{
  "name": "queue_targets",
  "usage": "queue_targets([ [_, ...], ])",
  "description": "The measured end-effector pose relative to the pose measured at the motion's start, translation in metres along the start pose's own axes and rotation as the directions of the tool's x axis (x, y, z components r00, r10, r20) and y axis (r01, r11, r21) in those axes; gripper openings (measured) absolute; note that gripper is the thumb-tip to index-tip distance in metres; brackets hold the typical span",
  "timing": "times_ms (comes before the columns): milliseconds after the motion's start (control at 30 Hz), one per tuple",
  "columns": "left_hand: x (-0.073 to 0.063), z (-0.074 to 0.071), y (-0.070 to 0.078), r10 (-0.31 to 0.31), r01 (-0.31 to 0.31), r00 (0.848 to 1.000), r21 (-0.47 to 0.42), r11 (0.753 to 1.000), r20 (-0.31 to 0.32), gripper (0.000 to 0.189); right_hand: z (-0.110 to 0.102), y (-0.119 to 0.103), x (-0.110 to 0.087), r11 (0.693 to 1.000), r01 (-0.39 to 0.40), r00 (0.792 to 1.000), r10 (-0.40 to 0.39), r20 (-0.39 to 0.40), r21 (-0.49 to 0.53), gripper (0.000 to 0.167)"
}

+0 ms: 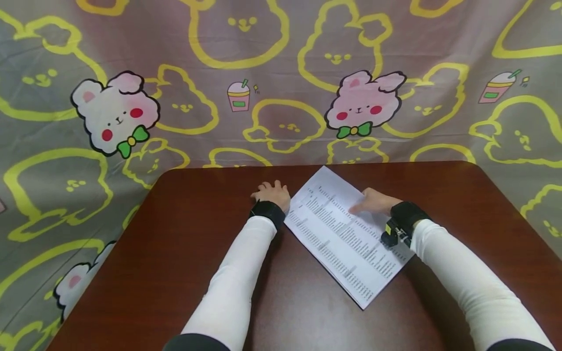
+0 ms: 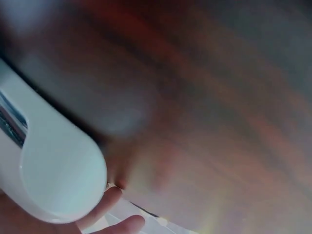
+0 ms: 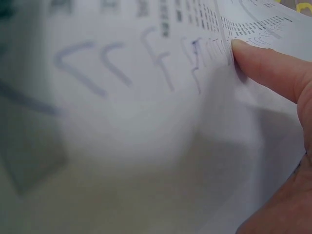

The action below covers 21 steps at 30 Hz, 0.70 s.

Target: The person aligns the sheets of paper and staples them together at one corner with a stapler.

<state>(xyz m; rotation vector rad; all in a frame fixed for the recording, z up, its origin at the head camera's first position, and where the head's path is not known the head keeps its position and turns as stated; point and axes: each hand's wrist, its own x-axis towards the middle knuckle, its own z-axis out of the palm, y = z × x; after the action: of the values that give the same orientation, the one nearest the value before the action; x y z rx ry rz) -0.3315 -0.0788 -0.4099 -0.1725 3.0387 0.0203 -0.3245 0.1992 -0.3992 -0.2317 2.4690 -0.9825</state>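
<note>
My left hand (image 1: 273, 195) is at the left edge of the printed paper sheets (image 1: 333, 234), fingers spread and pointing away from me. In the left wrist view, a white stapler-like object (image 2: 63, 170) with a rounded end and a metal strip lies close under that palm. Two fingers (image 2: 129, 225) reach past it without wrapping round it. The head view hides this object behind the hand. My right hand (image 1: 375, 201) grips the upper right edge of the sheets, its thumb (image 3: 268, 66) on top and its other fingers hidden. Blue pen ticks (image 3: 163, 58) show beside the print.
The sheets lie at a slant on a brown wooden table (image 1: 175, 253). Behind it hangs a curtain (image 1: 290, 83) with yellow outlines and cartoon rabbits. Each wrist wears a black band, and white sleeves cover both forearms.
</note>
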Motion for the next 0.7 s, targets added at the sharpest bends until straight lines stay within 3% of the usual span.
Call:
queue_targets([
  [100,0.0,0.0,-0.001,-0.002,0.002,1.0,0.009,1.0,0.01,0.054,0.001,0.0,0.0,1.0,0.011,1.0,-0.011,0.015,0.007,0.045],
  [300,-0.002,-0.004,0.002,0.007,-0.007,1.0,0.002,1.0,-0.005,0.054,-0.004,-0.002,-0.002,0.998,-0.003,0.999,0.0,-0.039,-0.062,0.049],
  [433,-0.002,-0.005,0.002,-0.013,0.013,1.0,-0.005,1.0,-0.003,0.054,-0.006,-0.003,-0.004,0.999,0.001,1.0,-0.002,-0.026,-0.039,0.046],
  [533,0.0,-0.001,0.002,-0.028,0.028,0.999,0.01,1.0,0.018,0.054,-0.005,-0.003,-0.003,1.0,-0.002,1.0,0.002,-0.003,-0.022,0.045],
  [700,0.005,0.007,0.0,-0.005,0.004,1.0,0.008,1.0,0.024,0.056,-0.003,-0.001,-0.001,0.999,-0.01,1.0,0.01,0.0,-0.042,0.045],
])
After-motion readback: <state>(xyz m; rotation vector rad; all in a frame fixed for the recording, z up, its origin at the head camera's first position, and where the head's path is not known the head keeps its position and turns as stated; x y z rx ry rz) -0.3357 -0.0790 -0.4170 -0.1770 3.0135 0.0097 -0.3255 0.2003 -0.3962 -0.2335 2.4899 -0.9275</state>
